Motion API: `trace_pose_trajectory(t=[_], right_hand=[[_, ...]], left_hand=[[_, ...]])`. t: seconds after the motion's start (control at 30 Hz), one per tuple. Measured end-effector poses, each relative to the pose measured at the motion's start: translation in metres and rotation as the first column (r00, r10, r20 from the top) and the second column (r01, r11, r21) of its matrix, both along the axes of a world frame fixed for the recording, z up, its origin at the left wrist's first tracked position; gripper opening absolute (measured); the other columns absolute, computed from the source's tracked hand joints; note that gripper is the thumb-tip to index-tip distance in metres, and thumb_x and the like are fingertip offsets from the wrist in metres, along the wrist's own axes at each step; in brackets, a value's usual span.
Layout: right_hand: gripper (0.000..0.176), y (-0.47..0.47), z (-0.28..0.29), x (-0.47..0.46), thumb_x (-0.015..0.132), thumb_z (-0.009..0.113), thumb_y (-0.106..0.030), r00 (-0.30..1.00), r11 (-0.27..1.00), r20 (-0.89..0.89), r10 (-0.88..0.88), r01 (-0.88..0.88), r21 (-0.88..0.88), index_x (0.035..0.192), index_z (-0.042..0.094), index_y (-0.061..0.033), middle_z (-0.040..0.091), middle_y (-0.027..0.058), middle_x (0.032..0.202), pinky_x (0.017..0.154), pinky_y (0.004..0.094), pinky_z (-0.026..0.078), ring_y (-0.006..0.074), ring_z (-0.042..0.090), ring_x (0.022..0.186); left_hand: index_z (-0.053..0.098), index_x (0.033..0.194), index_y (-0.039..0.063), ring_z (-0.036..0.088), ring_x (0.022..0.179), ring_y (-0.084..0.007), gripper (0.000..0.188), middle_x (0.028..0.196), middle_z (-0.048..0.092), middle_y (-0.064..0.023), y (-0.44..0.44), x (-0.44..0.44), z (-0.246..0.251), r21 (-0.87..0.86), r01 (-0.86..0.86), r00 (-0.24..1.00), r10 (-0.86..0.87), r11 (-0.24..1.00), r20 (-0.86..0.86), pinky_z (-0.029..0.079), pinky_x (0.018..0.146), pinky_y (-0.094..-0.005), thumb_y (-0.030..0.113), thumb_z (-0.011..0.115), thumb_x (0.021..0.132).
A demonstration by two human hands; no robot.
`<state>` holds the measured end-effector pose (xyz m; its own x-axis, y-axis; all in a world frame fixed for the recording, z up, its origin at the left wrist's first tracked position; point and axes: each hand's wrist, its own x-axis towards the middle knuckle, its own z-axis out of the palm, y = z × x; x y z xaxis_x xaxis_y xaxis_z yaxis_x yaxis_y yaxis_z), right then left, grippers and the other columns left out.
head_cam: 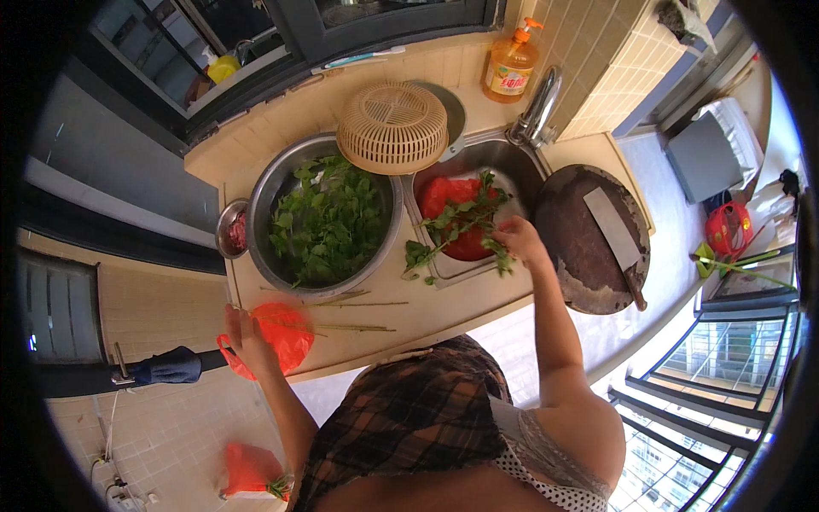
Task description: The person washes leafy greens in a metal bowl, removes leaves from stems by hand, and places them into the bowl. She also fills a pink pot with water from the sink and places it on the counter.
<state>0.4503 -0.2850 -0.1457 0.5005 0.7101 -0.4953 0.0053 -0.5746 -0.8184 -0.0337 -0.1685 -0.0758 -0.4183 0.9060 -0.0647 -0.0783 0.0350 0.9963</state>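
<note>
My right hand [519, 242] is closed on leafy green stems [470, 214] at the sink [534, 169], above a red plastic bag [451, 195] lying in it. My left hand [246, 339] is at the counter's left front, against another red plastic bag [288, 336]; its fingers are blurred, and whether they grip the bag or thin stems cannot be told. Bare stems [358, 328] lie on the counter beside that bag. Between my hands and further back, a large steel basin [256, 256] holds many green leaves [333, 224].
A beige plastic colander [393, 128] overlaps the basin's back edge. A cleaver [611, 227] lies on a round chopping board [566, 256] right of the sink. Behind stand a faucet [537, 105] and an orange soap bottle [510, 67]. A small metal bowl [224, 221] of raw meat sits left.
</note>
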Motion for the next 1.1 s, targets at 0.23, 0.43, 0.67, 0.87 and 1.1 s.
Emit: trace_pose_trajectory(t=[0.23, 0.43, 0.67, 0.87, 1.1], right_hand=[[0.015, -0.052, 0.097, -0.010, 0.083, 0.061, -0.009, 0.863, 0.873, -0.439, -0.249, 0.396, 0.283, 0.094, 0.054, -0.0024, 0.057, 0.0032, 0.076, 0.040, 0.0226, 0.041, 0.0101, 0.053, 0.054], [0.008, -0.054, 0.073, 0.023, 0.082, 0.060, -0.009, 0.958, 0.945, -0.249, -0.139, 0.204, 0.256, 0.088, 0.057, -0.0055, 0.057, 0.0018, 0.074, 0.042, 0.0250, 0.045, 0.0104, 0.054, 0.059], [0.008, -0.043, 0.113, 0.025, 0.077, 0.063, -0.006, 0.999, 0.991, 0.020, 0.032, -0.034, 0.126, 0.080, 0.056, -0.0036, 0.055, 0.0027, 0.071, 0.041, 0.0235, 0.037, 0.0101, 0.049, 0.056], [0.010, -0.032, 0.133, 0.032, 0.076, 0.061, -0.001, 0.976, 0.952, 0.053, 0.211, -0.218, 0.214, 0.082, 0.055, -0.0037, 0.051, -0.0014, 0.067, 0.052, 0.0221, 0.038, 0.0071, 0.047, 0.061], [0.030, -0.041, 0.173, 0.017, 0.079, 0.059, 0.005, 0.964, 0.840, 0.104, 0.243, -0.263, 0.474, 0.106, 0.049, -0.0039, 0.050, -0.0028, 0.076, 0.060, 0.0167, 0.036, 0.0045, 0.047, 0.071]], left_hand=[[0.049, 0.122, 0.003, 0.052, 0.110, -0.0205, 0.037, 0.120, 0.053, -0.0092, -0.001, 0.014, 0.012, 0.069, 0.203, 0.971, -0.209, 0.977, 0.113, 0.041, 0.092, -0.0349, 0.014, 0.056, 0.088], [0.052, 0.118, 0.002, 0.055, 0.104, -0.0210, 0.032, 0.116, 0.055, -0.0107, 0.000, 0.039, 0.020, 0.083, 0.327, 0.932, -0.336, 0.941, 0.138, 0.046, 0.087, -0.0321, 0.017, 0.055, 0.090], [0.055, 0.112, 0.003, 0.059, 0.090, -0.0169, 0.029, 0.106, 0.059, -0.0084, -0.003, 0.056, 0.024, 0.030, 0.438, 0.887, -0.438, 0.898, 0.145, 0.048, 0.081, -0.0298, 0.021, 0.057, 0.090], [0.056, 0.111, 0.004, 0.060, 0.085, -0.0148, 0.025, 0.101, 0.061, -0.0063, -0.006, 0.072, 0.025, 0.086, 0.569, 0.802, -0.575, 0.818, 0.160, 0.049, 0.077, -0.0287, 0.019, 0.056, 0.091], [0.057, 0.108, 0.003, 0.059, 0.086, -0.0131, 0.022, 0.100, 0.060, -0.0068, -0.011, 0.075, 0.035, 0.056, 0.591, 0.793, -0.592, 0.805, 0.142, 0.048, 0.078, -0.0265, 0.016, 0.056, 0.090]])
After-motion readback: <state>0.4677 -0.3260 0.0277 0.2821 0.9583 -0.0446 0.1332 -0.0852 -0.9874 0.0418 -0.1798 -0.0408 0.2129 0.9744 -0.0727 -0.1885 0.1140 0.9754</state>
